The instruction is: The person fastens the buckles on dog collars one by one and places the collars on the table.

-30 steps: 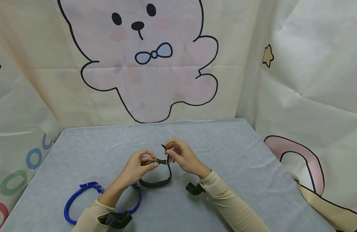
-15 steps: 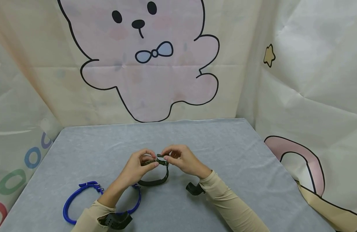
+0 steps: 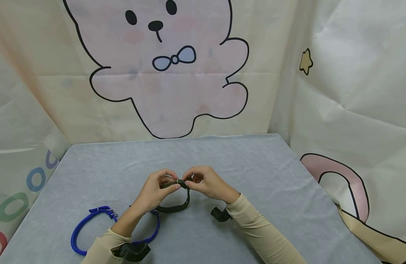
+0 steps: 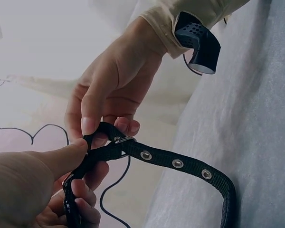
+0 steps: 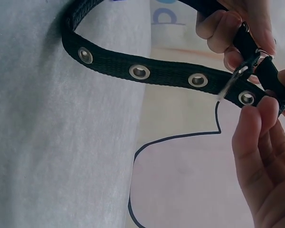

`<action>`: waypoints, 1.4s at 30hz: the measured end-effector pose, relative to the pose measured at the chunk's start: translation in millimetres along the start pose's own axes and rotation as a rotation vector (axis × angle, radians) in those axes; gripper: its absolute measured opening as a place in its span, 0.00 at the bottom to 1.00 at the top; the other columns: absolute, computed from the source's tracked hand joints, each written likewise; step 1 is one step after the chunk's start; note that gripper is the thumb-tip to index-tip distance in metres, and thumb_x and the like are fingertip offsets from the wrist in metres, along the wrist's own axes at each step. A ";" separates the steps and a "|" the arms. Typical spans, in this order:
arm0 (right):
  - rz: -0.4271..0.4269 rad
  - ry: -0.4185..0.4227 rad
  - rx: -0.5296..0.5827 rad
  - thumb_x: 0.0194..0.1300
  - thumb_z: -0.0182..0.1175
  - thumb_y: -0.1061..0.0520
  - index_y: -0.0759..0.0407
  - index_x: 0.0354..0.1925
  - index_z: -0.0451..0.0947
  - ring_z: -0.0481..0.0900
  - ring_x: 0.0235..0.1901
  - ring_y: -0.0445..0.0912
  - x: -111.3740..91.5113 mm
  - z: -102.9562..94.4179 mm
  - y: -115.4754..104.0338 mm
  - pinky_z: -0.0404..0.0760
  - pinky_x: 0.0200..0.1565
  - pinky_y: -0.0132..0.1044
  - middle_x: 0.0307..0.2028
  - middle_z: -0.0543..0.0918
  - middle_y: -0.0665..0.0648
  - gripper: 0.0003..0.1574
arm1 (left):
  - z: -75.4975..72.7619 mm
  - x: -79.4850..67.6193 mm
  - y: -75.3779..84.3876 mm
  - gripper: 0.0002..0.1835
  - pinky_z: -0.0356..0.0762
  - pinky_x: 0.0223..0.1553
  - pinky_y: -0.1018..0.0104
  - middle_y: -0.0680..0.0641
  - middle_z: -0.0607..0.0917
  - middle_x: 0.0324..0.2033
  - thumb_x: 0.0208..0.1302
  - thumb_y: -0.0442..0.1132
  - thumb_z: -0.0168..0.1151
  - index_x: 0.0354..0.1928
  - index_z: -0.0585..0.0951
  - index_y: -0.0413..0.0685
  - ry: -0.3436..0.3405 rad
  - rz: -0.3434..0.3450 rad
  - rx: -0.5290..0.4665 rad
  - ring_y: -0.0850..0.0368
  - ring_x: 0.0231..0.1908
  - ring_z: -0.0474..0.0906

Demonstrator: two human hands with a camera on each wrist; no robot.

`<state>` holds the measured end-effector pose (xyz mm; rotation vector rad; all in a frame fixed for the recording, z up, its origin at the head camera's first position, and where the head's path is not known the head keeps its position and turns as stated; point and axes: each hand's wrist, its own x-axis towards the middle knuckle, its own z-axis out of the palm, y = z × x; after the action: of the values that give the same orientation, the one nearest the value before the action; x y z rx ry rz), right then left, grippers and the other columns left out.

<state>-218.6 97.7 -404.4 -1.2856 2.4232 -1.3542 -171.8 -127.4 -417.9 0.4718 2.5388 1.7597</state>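
Observation:
A dark collar (image 3: 174,209) with metal-ringed eyelets hangs in a loop between both hands, above the grey-blue cloth. My left hand (image 3: 154,191) pinches it close to the metal buckle (image 5: 238,73), thumb on one side and fingers on the other. The right hand (image 3: 207,184) pinches the strap's end part, which bends back in a small fold beside the buckle. In the left wrist view the strap (image 4: 177,163) passes through a metal ring and curves down to the right. Fingertips hide where the tip of the strap lies.
A blue collar (image 3: 78,229) with metal fittings lies on the cloth-covered table (image 3: 255,165) at the left, partly behind the left forearm. Black wrist cameras (image 3: 220,215) sit at both cuffs. Printed cloth walls (image 3: 203,95) stand behind and beside the table.
My right hand has come down and a little left, bringing the strap's end from upright to lying along the buckle. The left hand has stayed in place, and the loop has shifted slightly left.

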 end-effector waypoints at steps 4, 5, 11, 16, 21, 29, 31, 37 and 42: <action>0.010 0.000 0.007 0.71 0.62 0.61 0.57 0.47 0.84 0.80 0.30 0.37 0.7 1.4 0.0 0.82 0.36 0.32 0.43 0.88 0.56 0.08 | -0.5 0.0 -0.6 0.11 0.74 0.31 0.69 0.42 0.91 0.40 0.65 0.37 0.69 0.48 0.83 0.44 0.010 0.020 0.002 0.63 0.32 0.81; 0.012 0.000 0.014 0.71 0.62 0.61 0.57 0.48 0.84 0.82 0.31 0.38 0.9 1.9 -0.1 0.82 0.36 0.32 0.44 0.88 0.57 0.09 | -0.8 0.1 -0.8 0.11 0.74 0.32 0.69 0.42 0.91 0.41 0.66 0.38 0.69 0.48 0.83 0.44 0.009 0.024 0.000 0.63 0.33 0.82; 0.024 0.006 0.050 0.73 0.61 0.60 0.59 0.52 0.81 0.86 0.33 0.46 0.6 3.9 -0.6 0.84 0.35 0.33 0.46 0.86 0.60 0.12 | -2.8 -0.3 0.2 0.11 0.70 0.30 0.70 0.39 0.90 0.42 0.70 0.39 0.65 0.51 0.83 0.42 -0.006 0.036 -0.029 0.63 0.30 0.78; 0.050 0.017 0.078 0.73 0.60 0.61 0.60 0.57 0.78 0.86 0.33 0.46 0.6 6.7 -1.6 0.84 0.34 0.33 0.46 0.84 0.60 0.16 | -0.6 -0.4 0.9 0.11 0.71 0.30 0.70 0.40 0.90 0.41 0.69 0.38 0.66 0.50 0.84 0.43 0.015 0.026 -0.022 0.62 0.30 0.78; 0.026 0.025 0.097 0.73 0.62 0.58 0.59 0.57 0.79 0.84 0.30 0.53 1.2 12.8 -2.8 0.82 0.33 0.33 0.44 0.82 0.60 0.16 | 2.3 -1.0 2.1 0.11 0.76 0.34 0.69 0.43 0.90 0.41 0.65 0.39 0.70 0.48 0.86 0.44 0.035 0.018 0.009 0.62 0.35 0.83; 0.028 0.049 0.064 0.71 0.63 0.57 0.57 0.54 0.81 0.77 0.25 0.38 1.6 15.0 -4.7 0.78 0.29 0.31 0.38 0.82 0.57 0.15 | -0.7 -1.6 2.0 0.12 0.76 0.31 0.68 0.42 0.91 0.37 0.72 0.39 0.62 0.50 0.86 0.40 0.033 0.027 0.014 0.53 0.32 0.83; 0.014 0.047 0.042 0.72 0.63 0.57 0.57 0.54 0.82 0.77 0.26 0.36 1.5 14.8 -5.2 0.80 0.31 0.30 0.39 0.83 0.57 0.14 | -1.0 -1.0 1.4 0.12 0.75 0.31 0.68 0.41 0.91 0.35 0.72 0.40 0.62 0.48 0.87 0.40 0.044 0.020 0.013 0.51 0.31 0.83; -0.013 0.049 0.004 0.72 0.61 0.60 0.60 0.52 0.83 0.78 0.31 0.37 1.0 13.9 -6.6 0.81 0.36 0.30 0.42 0.86 0.57 0.13 | -0.3 -0.8 2.0 0.10 0.74 0.27 0.67 0.40 0.91 0.32 0.68 0.40 0.67 0.43 0.87 0.40 0.058 -0.007 -0.019 0.60 0.24 0.81; 0.037 0.060 0.093 0.72 0.61 0.61 0.60 0.53 0.82 0.82 0.31 0.45 -1.3 11.8 -6.0 0.81 0.33 0.32 0.51 0.84 0.60 0.12 | 2.5 -0.9 3.0 0.11 0.70 0.24 0.70 0.42 0.91 0.32 0.66 0.40 0.69 0.46 0.85 0.41 0.029 0.037 -0.018 0.64 0.21 0.77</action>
<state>-208.9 89.2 -407.5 -1.1889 2.3783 -1.4973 -169.7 -124.3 -416.2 0.4987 2.5473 1.8139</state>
